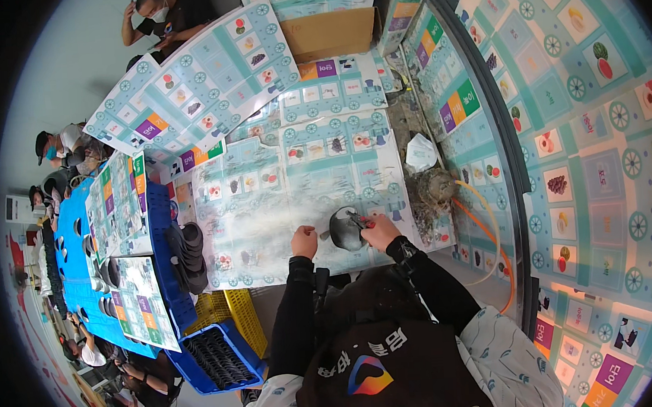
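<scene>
A dark, rounded piece with a shiny grey face point(347, 229) is over the near part of the printed work surface, between my hands. My right hand point(381, 234) is closed at its right edge, on a small red thing point(364, 221) whose kind I cannot make out. To the left of the dark piece, my left hand point(304, 242) is closed in a fist-like pinch, a little apart from it. Whatever its fingers may hold is hidden. White powder or dust point(249, 222) is spread over the printed surface point(302, 179) left of and beyond my hands.
Stacked dark curved pieces point(187, 257) stand by a blue crate at left. Below are a yellow crate point(245, 320) and a blue crate point(182, 359) of black pieces. A white cup-shaped mask point(421, 153), a dusty machine part point(437, 188) and an orange hose point(484, 232) are at right. Co-workers sit far left.
</scene>
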### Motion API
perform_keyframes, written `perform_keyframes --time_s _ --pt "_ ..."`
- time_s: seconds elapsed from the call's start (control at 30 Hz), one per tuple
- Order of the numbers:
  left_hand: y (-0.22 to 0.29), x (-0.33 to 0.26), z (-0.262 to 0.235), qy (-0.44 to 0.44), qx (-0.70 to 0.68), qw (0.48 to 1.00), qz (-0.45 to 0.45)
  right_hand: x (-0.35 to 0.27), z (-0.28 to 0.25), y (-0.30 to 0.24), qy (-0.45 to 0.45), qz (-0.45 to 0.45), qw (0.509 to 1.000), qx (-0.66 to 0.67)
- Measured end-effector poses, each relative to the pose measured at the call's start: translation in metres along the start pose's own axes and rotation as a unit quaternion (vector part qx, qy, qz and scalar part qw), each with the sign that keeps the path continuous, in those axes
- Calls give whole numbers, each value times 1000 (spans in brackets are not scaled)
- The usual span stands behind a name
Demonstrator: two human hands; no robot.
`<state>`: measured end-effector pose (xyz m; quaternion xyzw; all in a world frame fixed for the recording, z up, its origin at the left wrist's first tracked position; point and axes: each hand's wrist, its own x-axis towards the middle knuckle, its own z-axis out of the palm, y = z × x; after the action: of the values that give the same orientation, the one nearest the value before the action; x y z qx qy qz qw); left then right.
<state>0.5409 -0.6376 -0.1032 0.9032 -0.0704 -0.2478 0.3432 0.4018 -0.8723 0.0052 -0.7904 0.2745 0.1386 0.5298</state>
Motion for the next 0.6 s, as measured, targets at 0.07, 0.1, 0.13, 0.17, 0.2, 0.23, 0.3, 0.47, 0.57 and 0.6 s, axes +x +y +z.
perform_keyframes --time_s 0.07,0.1,0.13,0.17,0.2,0.23,0.3,0.47,0.57,0.6 --pt "-2 -1 1 10 7 1000 11 -1 -1 -1 -11 9 1000 -8" --pt "-3 -1 2 9 11 1000 2 -2 -1 -2 -19 26 999 -4" --pt "-4 -2 2 13 13 1000 7 -3 -1 -4 -23 34 999 -2" --pt "-4 -2 3 19 7 1000 9 -4 -1 -5 -27 43 999 0" --pt "-5 -2 3 19 0 1000 2 -5 -1 -6 -33 32 999 2" --pt "-5 -2 4 25 0 1000 11 -5 -1 -6 -39 22 999 3" --pt "-6 -2 4 21 -6 1000 0 -5 -2 -6 -62 23 998 -7" --pt "-3 -2 4 31 -2 999 15 -7 -10 -5 -128 -1 990 -51" --pt "0 -4 4 25 -5 999 19 -10 -17 -10 -162 -52 977 -130" --pt "1 -4 4 15 -7 1000 14 -12 -19 -13 -162 -78 963 -203"
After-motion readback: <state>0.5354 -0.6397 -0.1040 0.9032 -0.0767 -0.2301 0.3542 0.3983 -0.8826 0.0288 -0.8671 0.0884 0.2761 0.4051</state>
